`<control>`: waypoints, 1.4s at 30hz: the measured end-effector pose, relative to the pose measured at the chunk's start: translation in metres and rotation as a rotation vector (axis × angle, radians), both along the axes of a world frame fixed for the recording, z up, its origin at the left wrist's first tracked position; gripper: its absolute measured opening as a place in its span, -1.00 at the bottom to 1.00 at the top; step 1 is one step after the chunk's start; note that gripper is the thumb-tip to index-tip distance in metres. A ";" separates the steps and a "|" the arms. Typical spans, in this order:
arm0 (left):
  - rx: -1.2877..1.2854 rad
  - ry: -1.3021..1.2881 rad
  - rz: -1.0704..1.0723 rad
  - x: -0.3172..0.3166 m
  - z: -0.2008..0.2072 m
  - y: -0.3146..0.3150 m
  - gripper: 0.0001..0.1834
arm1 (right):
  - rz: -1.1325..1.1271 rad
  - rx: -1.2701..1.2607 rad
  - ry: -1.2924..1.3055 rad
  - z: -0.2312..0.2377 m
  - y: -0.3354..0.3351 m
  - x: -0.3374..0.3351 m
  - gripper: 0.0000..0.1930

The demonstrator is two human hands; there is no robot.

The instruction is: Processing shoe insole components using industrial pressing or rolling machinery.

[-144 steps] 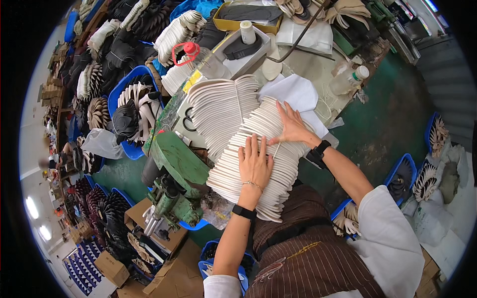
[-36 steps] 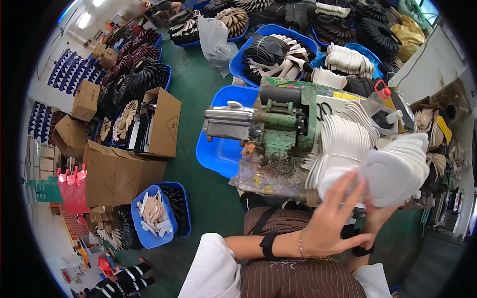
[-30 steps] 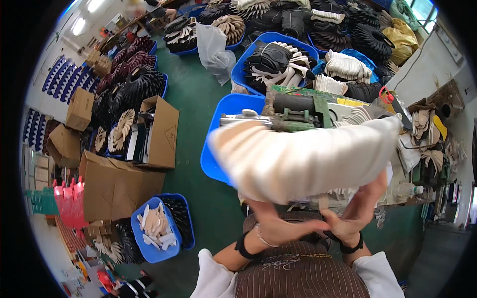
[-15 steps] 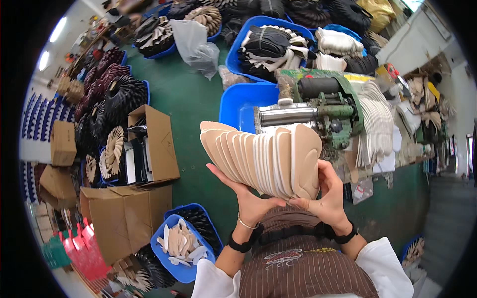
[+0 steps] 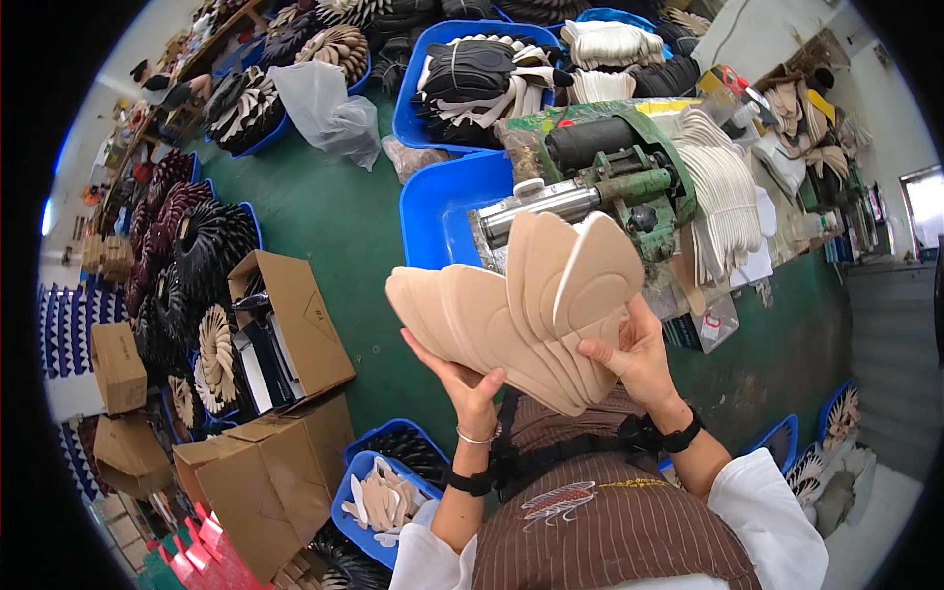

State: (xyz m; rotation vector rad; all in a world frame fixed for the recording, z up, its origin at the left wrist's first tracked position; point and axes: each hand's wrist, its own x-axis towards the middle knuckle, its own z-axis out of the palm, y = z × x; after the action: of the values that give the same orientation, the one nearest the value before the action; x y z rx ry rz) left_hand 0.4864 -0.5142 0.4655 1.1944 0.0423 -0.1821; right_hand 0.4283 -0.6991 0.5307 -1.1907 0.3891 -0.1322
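A fanned stack of tan shoe insoles [image 5: 511, 305] is held up in front of me with both hands. My left hand [image 5: 467, 379] supports the stack from below at its left end. My right hand [image 5: 634, 349] grips the right end, with the thumb over the front insole. Behind the stack stands a green roller machine [image 5: 615, 172] on a workbench. A spread of white insoles [image 5: 723, 192] lies on the bench to the machine's right.
A blue bin [image 5: 438, 211] sits left of the machine, and further blue bins [image 5: 472, 69] of dark and white insoles stand behind it. Open cardboard boxes [image 5: 285, 315] and a small blue bin of tan insoles [image 5: 379, 492] stand on the green floor at my left.
I turned from the bench's white insoles toward the floor side. The tan stack came up into both hands, and over the last half second it has fanned wider and tilted to the right.
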 end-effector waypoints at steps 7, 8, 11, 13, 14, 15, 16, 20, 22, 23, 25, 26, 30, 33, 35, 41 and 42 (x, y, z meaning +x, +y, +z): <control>-0.016 0.046 0.124 0.026 -0.020 0.064 0.24 | -0.170 -0.095 -0.031 -0.058 -0.010 -0.021 -0.51; -0.024 0.047 0.133 0.028 -0.024 0.074 0.21 | -0.126 -0.094 0.031 -0.075 -0.011 -0.029 -0.53; -0.060 0.032 0.115 0.027 -0.037 0.112 -0.10 | -0.173 -0.075 0.131 -0.123 -0.011 -0.028 -0.55; -0.076 0.043 0.118 0.026 -0.046 0.125 -0.14 | -0.202 -0.136 0.180 -0.142 -0.019 -0.008 -0.60; -0.096 0.051 0.121 0.024 -0.048 0.129 -0.19 | -0.196 -0.165 0.142 -0.147 -0.026 0.011 -0.60; -0.101 0.058 0.134 0.023 -0.047 0.127 -0.22 | -0.191 -0.194 0.103 -0.150 -0.032 0.028 -0.59; -0.102 0.062 0.137 0.021 -0.048 0.129 -0.22 | -0.188 -0.196 0.107 -0.144 -0.033 0.041 -0.59; -0.185 0.150 0.127 0.011 -0.049 0.138 -0.18 | -0.228 -0.252 0.009 -0.111 -0.018 0.048 -0.59; -0.229 0.190 0.134 0.010 -0.048 0.136 -0.14 | -0.249 -0.369 0.046 -0.119 -0.007 0.018 -0.57; -0.232 0.201 0.127 0.010 -0.048 0.133 -0.14 | -0.275 -0.338 0.054 -0.128 0.001 0.008 -0.56; -0.240 0.223 0.115 0.010 -0.050 0.128 -0.15 | -0.300 -0.396 0.097 -0.153 -0.001 0.001 -0.58; -0.226 0.199 0.098 0.008 -0.054 0.129 -0.19 | -0.295 -0.396 0.104 -0.157 -0.008 0.011 -0.58; -0.173 0.201 0.067 0.005 -0.053 0.125 -0.22 | -0.185 -0.358 0.125 -0.131 -0.024 0.064 -0.67; -0.201 0.204 0.080 0.002 -0.058 0.124 -0.20 | -0.110 -0.143 0.188 -0.111 -0.010 0.056 -0.72; -0.199 0.208 0.091 0.005 -0.055 0.115 -0.17 | -0.131 0.006 0.286 -0.120 0.003 0.030 -0.74; -0.083 0.123 0.057 0.013 -0.044 0.089 0.03 | -0.112 -0.036 0.321 -0.118 -0.021 0.078 -0.79; -0.013 0.064 0.054 0.014 -0.043 0.086 0.11 | -0.109 -0.033 0.322 -0.106 -0.014 0.080 -0.79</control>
State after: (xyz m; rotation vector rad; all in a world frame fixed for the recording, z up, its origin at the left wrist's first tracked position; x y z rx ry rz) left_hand 0.5005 -0.4284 0.4228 1.1733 0.1287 -0.1731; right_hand 0.5080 -0.7131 0.4248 -1.2254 0.7376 -0.0407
